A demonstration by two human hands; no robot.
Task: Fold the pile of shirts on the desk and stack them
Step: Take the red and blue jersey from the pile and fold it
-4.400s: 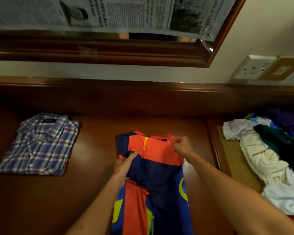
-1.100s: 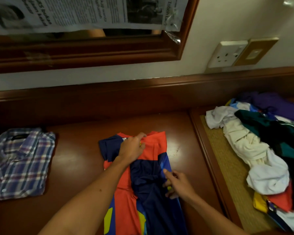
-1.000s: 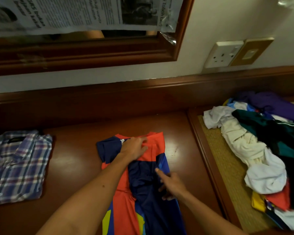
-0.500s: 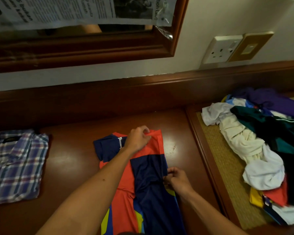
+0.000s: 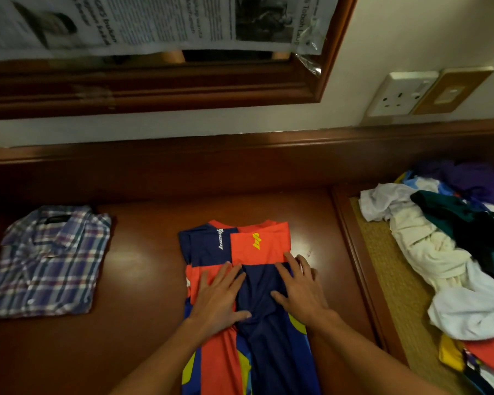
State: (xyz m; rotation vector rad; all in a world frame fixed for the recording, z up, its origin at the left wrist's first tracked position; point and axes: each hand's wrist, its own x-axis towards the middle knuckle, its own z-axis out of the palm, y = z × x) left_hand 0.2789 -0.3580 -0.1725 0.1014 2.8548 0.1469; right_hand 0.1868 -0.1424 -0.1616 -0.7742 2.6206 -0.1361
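A navy, orange and yellow jersey lies lengthwise on the brown desk, its sides folded in to a narrow strip that runs off the near edge. My left hand lies flat on its orange left part, fingers spread. My right hand presses flat on the navy right part, beside the left. A folded plaid shirt sits at the desk's left. An unfolded pile of shirts in white, cream, green and purple lies at the right.
The pile rests on a woven inset panel with a raised wooden border. A wooden backboard runs along the far side, below a framed mirror covered with newspaper. A wall socket is at the upper right.
My left hand let go of the jersey's collar and came down to its middle. My right hand released the right edge. Both now lie flat side by side.
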